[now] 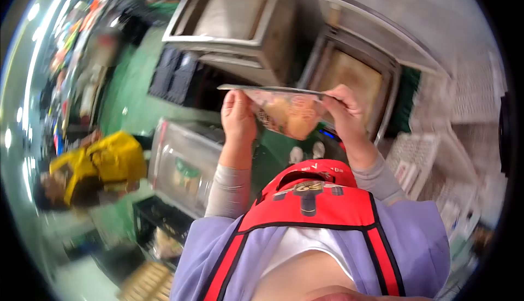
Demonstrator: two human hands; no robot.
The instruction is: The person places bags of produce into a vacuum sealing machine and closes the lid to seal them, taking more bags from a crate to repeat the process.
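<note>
A clear plastic bag with pinkish-orange pieces inside and printing on it hangs between my two hands in front of my red apron. My left hand is closed on the bag's top left corner, thumb up. The top right corner is pinched in the fingers of my right hand. The bag's upper edge runs nearly straight from one hand to the other. What the pieces are is too blurred to tell.
Beyond my hands stand a metal-framed cabinet and an open box-like unit. A clear plastic tub and black crate are at left, near a person in yellow. White perforated baskets stand at right.
</note>
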